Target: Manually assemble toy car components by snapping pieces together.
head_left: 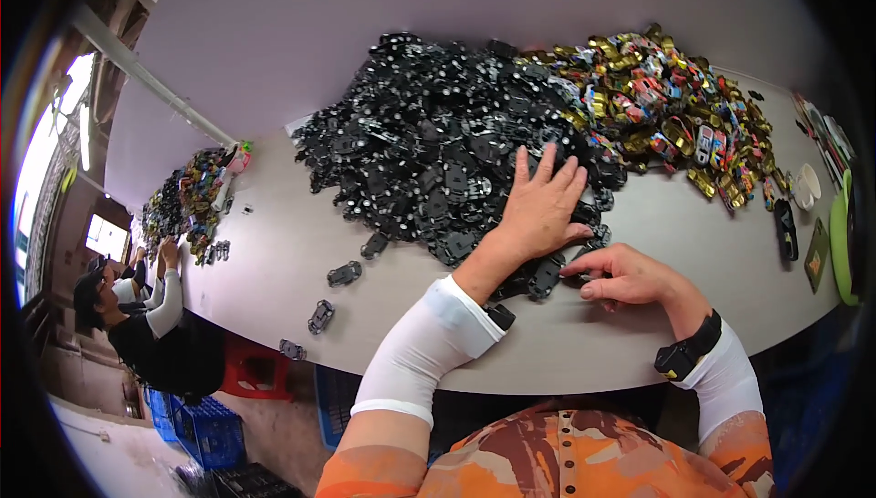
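Note:
A large heap of black toy car chassis (420, 133) lies on the table in front of me. My left hand (540, 211) rests on the heap's right front side, palm down with fingers spread. Close to its wrist, some black chassis lie at the near edge of the heap, one of them a flat chassis (547, 276). My right hand (630, 279) is just right of that piece, index finger stretched towards it and the other fingers partly bent. I see nothing held in the right hand. What lies under my left palm is hidden.
Colourful and gold toy car bodies (675, 115) are heaped at the back right. Several loose chassis (320, 316) lie left of my left arm. A white cup (807, 186), a black tool (786, 229) and a green container (844, 243) stand far right. A co-worker (151, 325) sits at the left.

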Motion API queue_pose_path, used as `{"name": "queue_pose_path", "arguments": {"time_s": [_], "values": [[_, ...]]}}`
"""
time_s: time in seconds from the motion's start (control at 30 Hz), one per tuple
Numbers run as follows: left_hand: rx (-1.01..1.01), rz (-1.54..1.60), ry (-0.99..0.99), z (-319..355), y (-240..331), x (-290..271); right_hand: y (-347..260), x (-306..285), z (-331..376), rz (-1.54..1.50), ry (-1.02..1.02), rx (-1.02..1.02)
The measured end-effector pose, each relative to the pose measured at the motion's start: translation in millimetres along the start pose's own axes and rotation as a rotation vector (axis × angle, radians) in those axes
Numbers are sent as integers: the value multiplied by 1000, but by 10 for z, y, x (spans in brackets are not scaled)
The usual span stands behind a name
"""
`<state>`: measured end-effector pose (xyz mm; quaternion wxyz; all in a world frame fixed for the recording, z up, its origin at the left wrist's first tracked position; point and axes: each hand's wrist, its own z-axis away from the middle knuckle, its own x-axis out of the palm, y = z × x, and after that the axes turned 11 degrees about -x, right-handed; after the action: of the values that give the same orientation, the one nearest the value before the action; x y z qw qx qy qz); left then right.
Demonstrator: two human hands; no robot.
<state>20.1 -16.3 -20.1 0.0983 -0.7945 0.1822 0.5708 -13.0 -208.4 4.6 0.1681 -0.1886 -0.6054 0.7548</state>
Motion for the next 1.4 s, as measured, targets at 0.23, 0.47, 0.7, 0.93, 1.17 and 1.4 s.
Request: {"name": "queue_pose_path", "arguments": {"time_s": [0.23, 0.47, 0.7, 0.93, 1.17, 1.4], "values": [[-15, 59, 20, 62, -14, 36, -14, 30, 8, 64, 6, 39], [-21, 63, 19, 54, -32, -4, -21, 64, -12, 14, 24, 60], [-39, 68, -12, 21, 33, 28, 28, 23, 26, 32, 15, -43], [-24, 25, 5, 7, 28, 2, 137, -11, 25, 58, -21, -101], [-24, 23, 0, -10, 13, 40, 154, -34, 7, -8, 3, -86], [-36, 36, 10, -6, 45, -29, 74, -138, 116, -17, -50, -134]]}}
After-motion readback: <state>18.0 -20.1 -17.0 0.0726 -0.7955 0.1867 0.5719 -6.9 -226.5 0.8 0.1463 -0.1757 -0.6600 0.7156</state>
